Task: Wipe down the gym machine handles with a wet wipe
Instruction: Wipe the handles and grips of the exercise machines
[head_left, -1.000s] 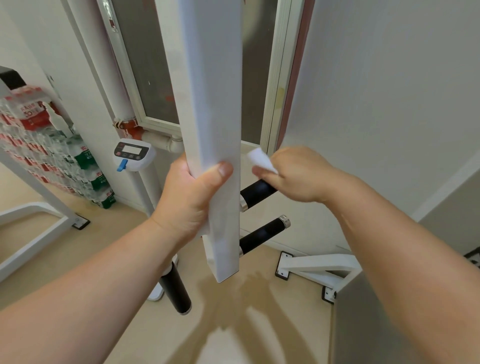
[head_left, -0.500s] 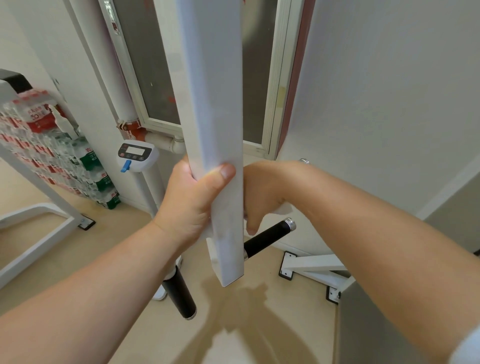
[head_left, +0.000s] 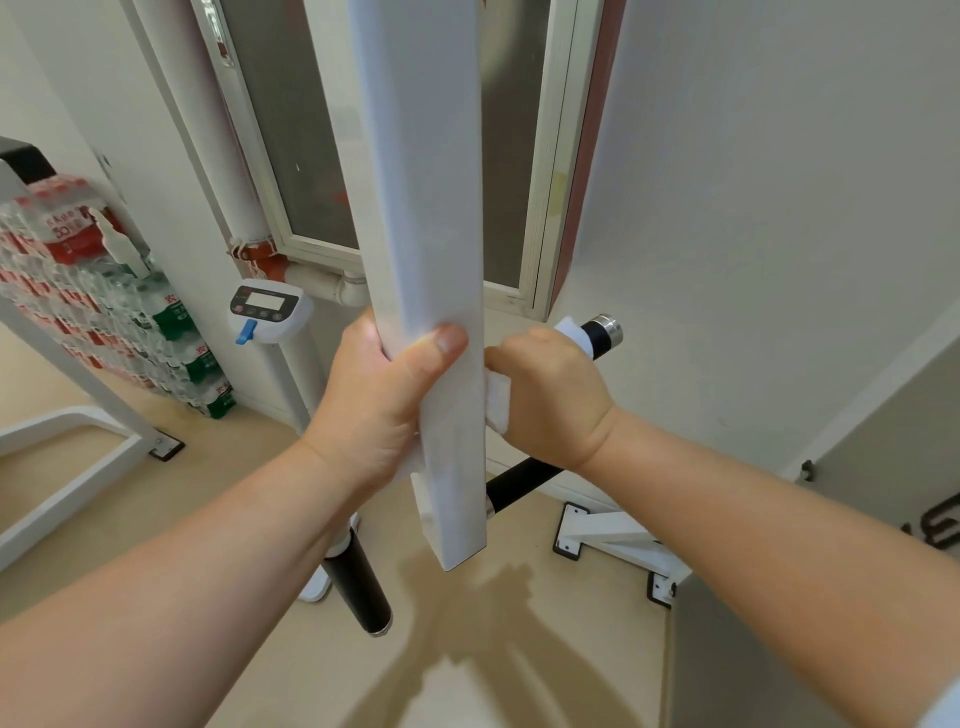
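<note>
A white square machine arm (head_left: 426, 218) hangs down the middle of the view. My left hand (head_left: 374, 405) grips it near its lower end. Black handles stick out from it: an upper right handle (head_left: 600, 332) with a chrome end cap, a lower right handle (head_left: 519, 480) and a lower left handle (head_left: 361, 587). My right hand (head_left: 550, 395) is wrapped around the upper right handle with a white wet wipe (head_left: 496, 402) pressed between palm and grip. Wipe edges show at both sides of the fist.
A scale post with a display head (head_left: 267, 309) stands left of the arm. Stacked water bottle packs (head_left: 104, 322) line the left wall. White frame feet (head_left: 618, 540) sit on the floor at right. A window (head_left: 311, 130) and wall are close behind.
My right hand went from holding the wipe at the handle's outer end to sliding inward, and now grips the handle near the white arm, leaving the chrome end cap exposed.
</note>
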